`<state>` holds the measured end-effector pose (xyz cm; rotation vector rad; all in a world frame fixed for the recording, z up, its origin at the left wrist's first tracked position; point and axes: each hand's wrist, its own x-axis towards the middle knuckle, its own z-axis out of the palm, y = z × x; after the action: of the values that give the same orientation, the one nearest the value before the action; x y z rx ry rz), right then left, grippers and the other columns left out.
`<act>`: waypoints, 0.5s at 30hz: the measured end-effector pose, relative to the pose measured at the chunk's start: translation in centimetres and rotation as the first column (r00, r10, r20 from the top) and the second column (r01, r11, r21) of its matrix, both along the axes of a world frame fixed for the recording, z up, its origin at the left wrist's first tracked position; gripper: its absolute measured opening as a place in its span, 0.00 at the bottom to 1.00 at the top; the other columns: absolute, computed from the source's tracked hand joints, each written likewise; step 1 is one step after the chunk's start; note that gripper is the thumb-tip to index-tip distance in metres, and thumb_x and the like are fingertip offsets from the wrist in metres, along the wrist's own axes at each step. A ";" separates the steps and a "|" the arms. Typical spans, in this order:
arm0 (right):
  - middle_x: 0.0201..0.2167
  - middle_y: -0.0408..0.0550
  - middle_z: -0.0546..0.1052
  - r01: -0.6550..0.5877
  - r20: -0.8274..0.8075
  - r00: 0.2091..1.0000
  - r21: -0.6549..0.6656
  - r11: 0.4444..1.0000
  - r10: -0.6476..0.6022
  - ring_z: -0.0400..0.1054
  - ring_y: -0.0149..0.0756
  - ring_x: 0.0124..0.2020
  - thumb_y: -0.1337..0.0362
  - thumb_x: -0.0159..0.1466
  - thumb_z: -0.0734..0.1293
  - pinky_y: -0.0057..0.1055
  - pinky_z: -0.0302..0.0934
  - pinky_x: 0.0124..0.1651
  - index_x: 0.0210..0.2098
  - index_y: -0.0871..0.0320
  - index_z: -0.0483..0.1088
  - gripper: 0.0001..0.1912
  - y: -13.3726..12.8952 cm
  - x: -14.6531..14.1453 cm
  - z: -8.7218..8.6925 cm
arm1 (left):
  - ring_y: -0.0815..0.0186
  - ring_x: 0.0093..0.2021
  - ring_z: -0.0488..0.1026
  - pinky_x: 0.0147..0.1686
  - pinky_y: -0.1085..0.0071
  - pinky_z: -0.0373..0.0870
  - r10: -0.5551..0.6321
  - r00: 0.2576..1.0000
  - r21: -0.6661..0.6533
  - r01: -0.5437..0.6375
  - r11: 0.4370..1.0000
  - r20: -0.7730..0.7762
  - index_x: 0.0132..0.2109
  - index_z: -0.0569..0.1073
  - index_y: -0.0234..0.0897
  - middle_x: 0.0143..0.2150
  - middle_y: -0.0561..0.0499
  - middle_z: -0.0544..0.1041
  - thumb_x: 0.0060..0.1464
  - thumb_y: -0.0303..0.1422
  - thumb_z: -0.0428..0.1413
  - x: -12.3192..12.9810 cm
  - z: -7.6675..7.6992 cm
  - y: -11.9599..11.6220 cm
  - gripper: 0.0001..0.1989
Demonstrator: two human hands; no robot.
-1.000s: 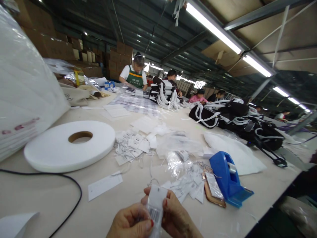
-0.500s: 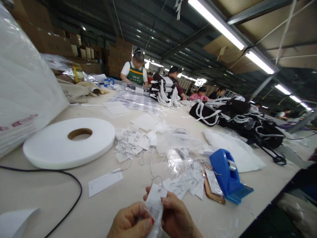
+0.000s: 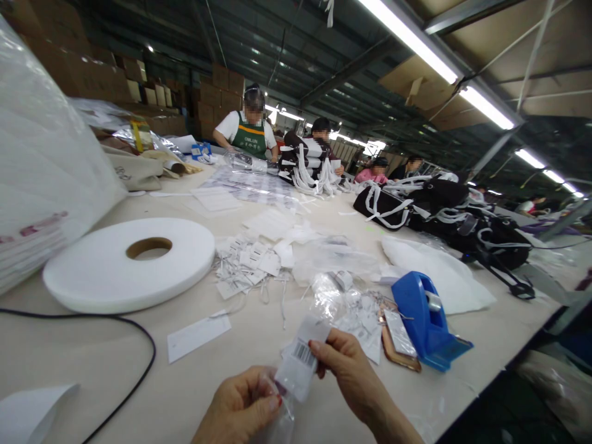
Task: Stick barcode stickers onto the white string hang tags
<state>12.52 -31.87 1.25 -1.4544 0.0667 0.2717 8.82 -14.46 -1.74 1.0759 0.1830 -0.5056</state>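
Near the bottom centre, my right hand (image 3: 345,361) pinches a white tag with a barcode (image 3: 303,353) at its right edge. My left hand (image 3: 243,401), lower and to the left, is closed on a clear plastic bag (image 3: 281,419). The tag's lower end lies by the mouth of the bag; how far it is inside is hard to tell. Past my hands lie a pile of white tags with strings (image 3: 250,259) and a second pile (image 3: 363,317). One long white tag (image 3: 198,336) lies apart, left of my hands.
A large white roll (image 3: 106,271) and a black cable (image 3: 150,345) are at left. A blue tape dispenser (image 3: 428,327) stands right, beside a copper-edged phone-like item (image 3: 400,339). Black bags with white straps (image 3: 444,216) lie farther back. A person in a green apron (image 3: 250,132) works across the table.
My right hand has moved up and right, and the tag has tilted to the right. My left hand has shifted slightly left, holding the plastic bag.
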 end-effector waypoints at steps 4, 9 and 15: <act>0.18 0.41 0.71 0.145 0.113 0.983 -0.006 0.989 -0.144 0.59 0.26 0.21 0.57 0.53 0.71 0.24 0.52 0.24 0.23 0.61 0.73 0.12 -1.1 0.6 0.7 | 0.67 0.29 0.67 0.30 0.74 0.58 -0.016 0.999 0.064 0.018 0.998 -0.031 0.22 0.74 0.33 0.28 0.51 0.75 0.32 0.39 0.66 0.0 -0.2 0.2 0.13; 0.21 0.40 0.73 0.205 0.197 0.956 0.080 0.976 -0.217 0.60 0.26 0.23 0.59 0.55 0.70 0.23 0.54 0.26 0.28 0.58 0.74 0.08 -0.5 0.2 0.9 | 0.67 0.29 0.66 0.29 0.75 0.57 -0.040 0.999 0.068 0.038 0.997 0.035 0.21 0.74 0.33 0.27 0.51 0.74 0.32 0.40 0.66 0.0 -0.2 0.2 0.14; 0.23 0.41 0.73 0.222 0.193 0.951 0.112 0.969 -0.241 0.60 0.26 0.24 0.59 0.55 0.70 0.24 0.56 0.28 0.31 0.57 0.75 0.08 0.4 -0.4 0.3 | 0.68 0.28 0.66 0.30 0.74 0.57 -0.073 0.997 -0.005 0.073 0.997 -0.035 0.22 0.74 0.32 0.27 0.51 0.75 0.28 0.40 0.68 -0.1 0.2 0.1 0.17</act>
<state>12.11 -31.49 1.55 -1.3644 0.0562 -0.0682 8.70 -14.37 -1.52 1.0734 0.1737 -0.5902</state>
